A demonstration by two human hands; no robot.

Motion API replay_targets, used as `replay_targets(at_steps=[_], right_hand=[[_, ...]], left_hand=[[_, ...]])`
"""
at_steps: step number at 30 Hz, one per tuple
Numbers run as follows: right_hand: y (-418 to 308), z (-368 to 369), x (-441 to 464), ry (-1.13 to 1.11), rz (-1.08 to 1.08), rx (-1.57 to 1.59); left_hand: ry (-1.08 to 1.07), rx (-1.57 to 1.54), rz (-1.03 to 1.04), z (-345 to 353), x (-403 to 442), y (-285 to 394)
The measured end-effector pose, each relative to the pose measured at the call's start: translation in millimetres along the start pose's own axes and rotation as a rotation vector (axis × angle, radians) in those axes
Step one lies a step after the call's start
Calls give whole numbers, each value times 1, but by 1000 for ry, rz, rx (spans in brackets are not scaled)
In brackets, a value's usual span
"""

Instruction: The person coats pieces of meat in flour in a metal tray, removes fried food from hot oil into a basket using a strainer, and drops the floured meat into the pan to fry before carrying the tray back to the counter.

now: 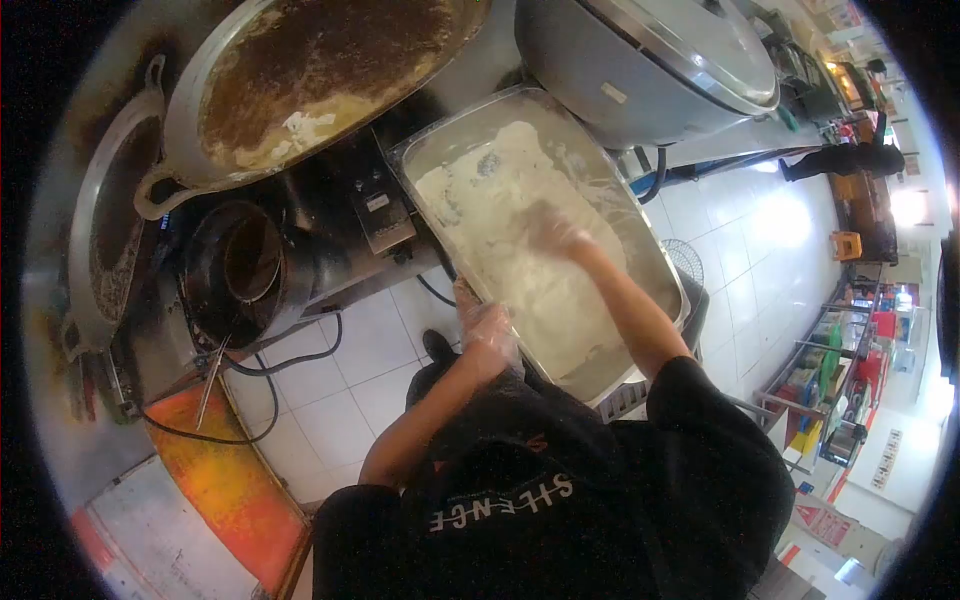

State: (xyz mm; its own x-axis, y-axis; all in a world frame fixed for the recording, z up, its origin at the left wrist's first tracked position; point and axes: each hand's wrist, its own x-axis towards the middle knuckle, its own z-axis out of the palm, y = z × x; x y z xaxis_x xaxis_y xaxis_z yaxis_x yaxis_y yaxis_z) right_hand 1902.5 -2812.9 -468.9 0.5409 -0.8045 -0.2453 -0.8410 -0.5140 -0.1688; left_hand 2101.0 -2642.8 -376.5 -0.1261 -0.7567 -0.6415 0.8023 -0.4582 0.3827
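A deep rectangular metal tray [655, 262] stands before me, holding a broad layer of white flour-like powder [570, 318]. My left hand [487, 326], in a clear plastic glove, grips the tray's near left rim. Over the powder in the middle of the tray is my right hand [560, 235], smeared by motion, so its fingers and anything in them cannot be made out. Toward the tray's far end a small greyish lump [488, 164] lies in the powder.
A large pan of brown oil [330, 75] with pale froth sits at upper left, beside another wide pan [95, 230]. Below them stands a dark pot [235, 275]. A big lidded grey vessel [620, 85] borders the tray's far right. Another person [850, 160] is farther off.
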Motion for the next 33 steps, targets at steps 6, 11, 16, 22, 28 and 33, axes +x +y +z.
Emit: replay_targets(at_steps=[6, 11, 16, 22, 28, 33], right_hand=[[-6, -101, 61, 175, 204, 90], [-7, -85, 78, -32, 17, 132], [-50, -58, 46, -7, -61, 140], [-63, -76, 9, -149, -65, 351], [-104, -8, -17, -115, -18, 305], [-60, -101, -1, -190, 101, 280]], left_hand=[[253, 240, 148, 47, -37, 19], [206, 310, 280, 47, -37, 22], [206, 260, 159, 8, -6, -7], [243, 512, 123, 7, -8, -1], [283, 350, -77, 2, -2, -8], [137, 248, 356, 32, -22, 7]])
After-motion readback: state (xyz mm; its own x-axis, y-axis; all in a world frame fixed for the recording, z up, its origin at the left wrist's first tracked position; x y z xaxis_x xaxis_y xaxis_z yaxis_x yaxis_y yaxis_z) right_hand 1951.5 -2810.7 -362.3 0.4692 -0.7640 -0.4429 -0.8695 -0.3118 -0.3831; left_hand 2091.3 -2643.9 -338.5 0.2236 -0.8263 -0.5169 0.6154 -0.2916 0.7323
